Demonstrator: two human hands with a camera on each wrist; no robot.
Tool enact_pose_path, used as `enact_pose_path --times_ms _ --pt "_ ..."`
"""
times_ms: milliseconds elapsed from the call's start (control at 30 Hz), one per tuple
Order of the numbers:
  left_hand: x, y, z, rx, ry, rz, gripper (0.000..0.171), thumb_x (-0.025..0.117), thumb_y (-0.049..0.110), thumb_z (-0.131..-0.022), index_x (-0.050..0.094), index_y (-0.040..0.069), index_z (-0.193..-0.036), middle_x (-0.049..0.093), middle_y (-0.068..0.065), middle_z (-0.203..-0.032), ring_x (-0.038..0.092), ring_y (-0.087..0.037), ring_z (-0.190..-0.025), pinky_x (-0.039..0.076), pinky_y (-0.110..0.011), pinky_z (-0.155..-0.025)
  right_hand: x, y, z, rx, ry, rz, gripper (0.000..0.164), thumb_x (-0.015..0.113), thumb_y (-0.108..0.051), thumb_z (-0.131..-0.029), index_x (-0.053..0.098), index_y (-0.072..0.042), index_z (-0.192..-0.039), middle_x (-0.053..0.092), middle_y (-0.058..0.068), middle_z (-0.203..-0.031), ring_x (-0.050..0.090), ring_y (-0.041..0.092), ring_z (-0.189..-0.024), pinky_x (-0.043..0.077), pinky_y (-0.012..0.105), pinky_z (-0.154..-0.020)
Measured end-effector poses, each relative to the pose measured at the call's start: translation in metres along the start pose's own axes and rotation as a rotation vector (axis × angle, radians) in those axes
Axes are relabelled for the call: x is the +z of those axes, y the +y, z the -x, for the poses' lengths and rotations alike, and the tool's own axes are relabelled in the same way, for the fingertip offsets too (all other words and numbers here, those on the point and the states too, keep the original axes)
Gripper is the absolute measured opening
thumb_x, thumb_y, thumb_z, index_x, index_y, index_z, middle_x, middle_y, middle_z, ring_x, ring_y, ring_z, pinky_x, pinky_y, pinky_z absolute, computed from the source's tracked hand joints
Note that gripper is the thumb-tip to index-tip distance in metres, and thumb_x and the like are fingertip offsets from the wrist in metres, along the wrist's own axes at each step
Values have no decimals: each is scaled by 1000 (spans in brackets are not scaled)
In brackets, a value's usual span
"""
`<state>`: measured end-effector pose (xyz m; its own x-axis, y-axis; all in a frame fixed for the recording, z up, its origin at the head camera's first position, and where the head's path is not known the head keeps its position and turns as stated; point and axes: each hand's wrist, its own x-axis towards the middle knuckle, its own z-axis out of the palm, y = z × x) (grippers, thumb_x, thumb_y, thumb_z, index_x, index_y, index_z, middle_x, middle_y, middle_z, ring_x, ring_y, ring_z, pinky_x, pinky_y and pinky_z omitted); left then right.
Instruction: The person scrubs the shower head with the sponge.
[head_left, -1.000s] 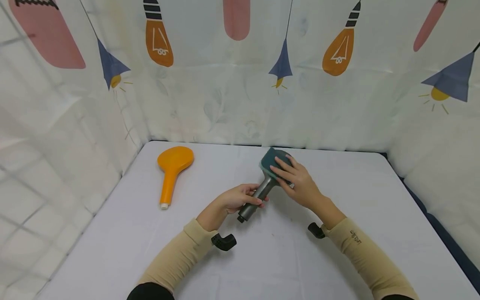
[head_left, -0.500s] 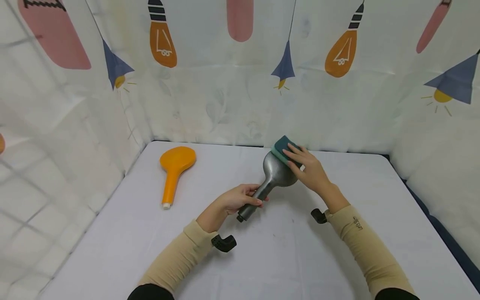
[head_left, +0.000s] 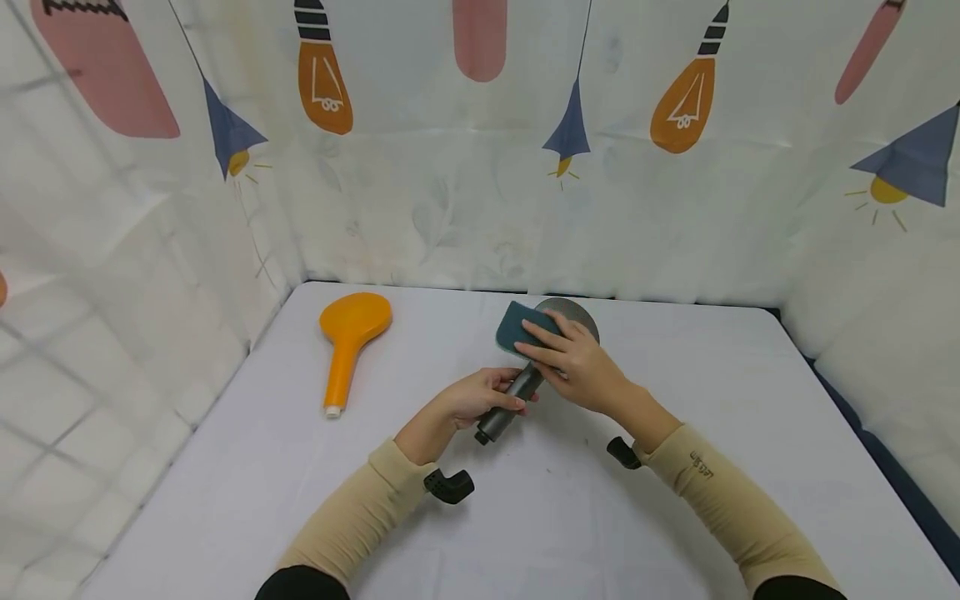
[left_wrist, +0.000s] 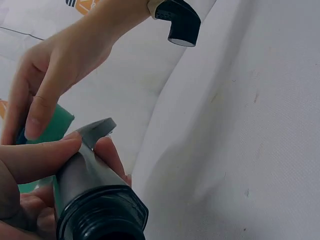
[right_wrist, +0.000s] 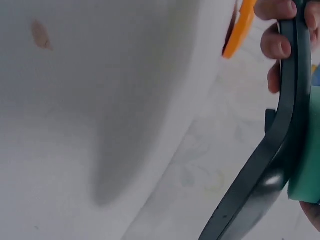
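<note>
A grey handheld shower head (head_left: pixel 576 310) is held up over the table, its round head toward the back. My left hand (head_left: pixel 474 398) grips its handle (left_wrist: pixel 95 175), thumb on one side and fingers on the other. The threaded handle end points toward me. With my right hand (head_left: pixel 588 371) I hold a green sponge (head_left: pixel 513 327), dark on its outer face, against the shower head near where head and handle meet. The right wrist view shows the sponge's light green side (right_wrist: pixel 307 165) touching the back of the shower head (right_wrist: pixel 260 185). My right hand hides part of the head.
An orange handheld shower head (head_left: pixel 348 333) with a white connector lies at the left of the white-covered table (head_left: pixel 465 533). A white curtain with printed lamps (head_left: pixel 450 217) stands behind the table and at its sides. Each wrist carries a black camera mount (head_left: pixel 448 486).
My right hand slid the sponge from the lower body up to the far right rim, then back down and left to the neck. My left hand keeps its grip on the handle.
</note>
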<state>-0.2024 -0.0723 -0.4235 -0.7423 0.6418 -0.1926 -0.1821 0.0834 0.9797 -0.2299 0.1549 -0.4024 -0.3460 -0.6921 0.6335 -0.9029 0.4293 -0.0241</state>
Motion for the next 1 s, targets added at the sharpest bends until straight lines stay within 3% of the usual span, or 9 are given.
enact_pose_path --times_ms 133,267,367,533,600,700,833,1000 --pt "0 -2 0 15 -6 -5 55 54 -8 -99 33 -16 -150 59 -30 -133 65 -14 -93 51 -28 -87 3 -7 -5 -111 -51 54 46 83 -9 -84 73 -11 -129 61 16 -141 50 51 -131 46 60 -99" --pt "0 -1 0 8 9 -15 56 54 -8 -99 33 -14 -151 61 -29 -133 66 -13 -93 51 -29 -87 1 5 -6 -71 -31 54 48 82 -7 -85 70 -9 -132 60 17 -142 48 53 -131 45 62 -100" --pt "0 0 2 -5 22 -24 57 54 -9 -100 33 -13 -152 60 -30 -134 67 -17 -97 50 -30 -91 -2 20 -2 55 -2 22 49 77 -4 -89 66 -6 -137 56 19 -145 45 54 -134 42 66 -102" --pt "0 3 5 -2 22 -28 58 56 -8 -100 33 -13 -153 58 -32 -135 66 -34 -111 48 -37 -101 -11 41 12 364 7 -77 49 64 -6 -99 55 -2 -147 46 19 -153 40 50 -139 36 67 -107" --pt "1 3 6 5 20 -24 58 56 -8 -100 33 -13 -153 58 -33 -135 67 -33 -110 47 -38 -102 -14 45 17 475 -5 -109 50 60 -10 -103 49 -3 -151 41 19 -158 36 48 -143 33 66 -110" --pt "0 3 5 9 20 -13 58 55 -9 -100 33 -12 -153 57 -33 -136 68 -24 -103 48 -36 -100 -12 46 20 569 -40 -125 53 54 -15 -106 41 -5 -156 32 17 -163 27 47 -148 26 65 -114" --pt "0 1 4 1 27 5 58 54 -9 -100 32 -12 -153 57 -32 -136 68 -18 -98 48 -34 -98 -6 34 17 514 -68 -84 55 56 -14 -106 39 -5 -157 30 19 -163 23 51 -148 25 67 -114" --pt "0 0 3 4 35 28 58 54 -8 -100 31 -13 -153 58 -31 -137 67 -13 -94 49 -31 -92 3 10 12 200 -28 26 46 59 -11 -104 53 -4 -149 43 23 -155 34 57 -140 35 69 -107"
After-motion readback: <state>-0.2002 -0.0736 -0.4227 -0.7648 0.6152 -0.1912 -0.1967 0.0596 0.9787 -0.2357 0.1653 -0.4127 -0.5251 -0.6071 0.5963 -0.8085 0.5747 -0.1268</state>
